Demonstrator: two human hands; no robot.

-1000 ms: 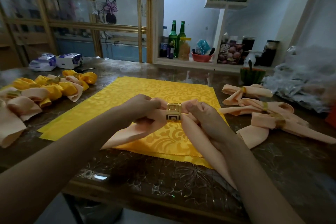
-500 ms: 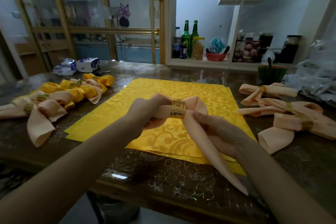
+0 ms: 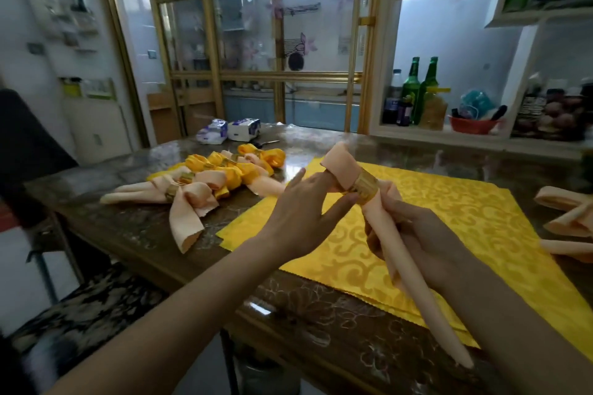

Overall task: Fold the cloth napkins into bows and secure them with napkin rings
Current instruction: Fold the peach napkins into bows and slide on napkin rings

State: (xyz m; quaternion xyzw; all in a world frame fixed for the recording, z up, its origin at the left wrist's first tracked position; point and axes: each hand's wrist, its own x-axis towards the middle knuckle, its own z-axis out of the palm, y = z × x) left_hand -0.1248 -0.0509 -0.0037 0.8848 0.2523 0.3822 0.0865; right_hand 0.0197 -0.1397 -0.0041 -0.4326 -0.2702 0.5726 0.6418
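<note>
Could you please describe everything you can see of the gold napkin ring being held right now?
The gold napkin ring is a shiny, metal-looking band with faint ribbing, tilted in the air above the yellow cloth. It cinches the peach napkin, loop above, tail hanging below. The left hand touches it with a fingertip; the right hand grips the tail.

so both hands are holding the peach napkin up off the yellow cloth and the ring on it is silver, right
Not quite: the ring is gold, as the head view shows. The rest stands: left hand and right hand hold the peach napkin above the yellow cloth.
</note>
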